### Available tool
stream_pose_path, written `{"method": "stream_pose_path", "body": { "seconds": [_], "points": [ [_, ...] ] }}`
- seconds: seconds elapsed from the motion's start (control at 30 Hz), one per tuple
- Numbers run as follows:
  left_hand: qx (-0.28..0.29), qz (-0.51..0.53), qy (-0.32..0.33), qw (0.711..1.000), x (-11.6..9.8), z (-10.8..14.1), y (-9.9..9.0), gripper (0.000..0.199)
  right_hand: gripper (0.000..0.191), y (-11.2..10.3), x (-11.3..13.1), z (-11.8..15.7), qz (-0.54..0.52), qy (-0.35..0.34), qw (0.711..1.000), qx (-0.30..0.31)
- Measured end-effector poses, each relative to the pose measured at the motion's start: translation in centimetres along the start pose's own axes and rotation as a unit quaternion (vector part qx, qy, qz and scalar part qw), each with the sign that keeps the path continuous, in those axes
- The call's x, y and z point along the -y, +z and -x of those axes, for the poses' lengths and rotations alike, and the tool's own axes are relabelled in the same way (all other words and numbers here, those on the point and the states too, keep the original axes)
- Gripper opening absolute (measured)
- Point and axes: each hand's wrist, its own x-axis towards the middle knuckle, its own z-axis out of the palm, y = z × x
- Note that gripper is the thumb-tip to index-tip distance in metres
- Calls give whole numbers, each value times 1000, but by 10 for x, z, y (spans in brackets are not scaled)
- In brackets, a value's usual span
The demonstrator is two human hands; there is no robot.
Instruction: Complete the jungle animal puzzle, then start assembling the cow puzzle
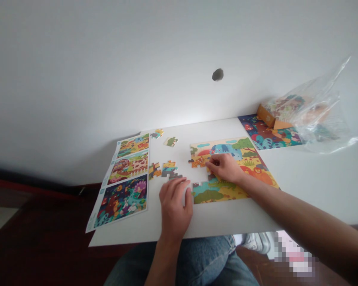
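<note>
A partly assembled animal puzzle lies on the white table, with a gap along its left side. My right hand pinches an orange spotted puzzle piece at the edge of that gap, beneath the blue elephant. Left of the puzzle, my left hand rests palm down with its fingers apart, its fingertips close to a grey-edged piece. Beyond it lie a yellow and blue piece and an orange piece.
A sheet with three pictures lies at the table's left. Two loose pieces are near the wall, one of them green. At the back right, a dark puzzle lies under an orange box and a clear plastic bag.
</note>
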Motion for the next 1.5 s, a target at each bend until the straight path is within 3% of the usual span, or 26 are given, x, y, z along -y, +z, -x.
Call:
{"method": "stream_pose_path", "body": {
  "seconds": [0.1, 0.33, 0.67, 1.23, 1.5],
  "points": [
    [-22, -74, -51, 996, 15, -1, -1, 29, 31, 1, -1, 0, 3, -1, 1000, 0],
    [50, -99, -56, 992, 19, 1, -4, 28, 31, 0, 0, 0, 3, 1, 1000, 5],
    [179, -84, -24, 980, 26, -1, -28, 33, 32, 0, 0, 0, 6, -6, 1000, 3],
    [141, -31, -22, 989, 28, -3, -23, 41, 31, 1, -4, -1, -2, -6, 1000, 3],
    [139, -2, 12, 990, 16, -5, -23, 24, 31, 0, -2, 0, -1, -6, 1000, 4]
  ]
}}
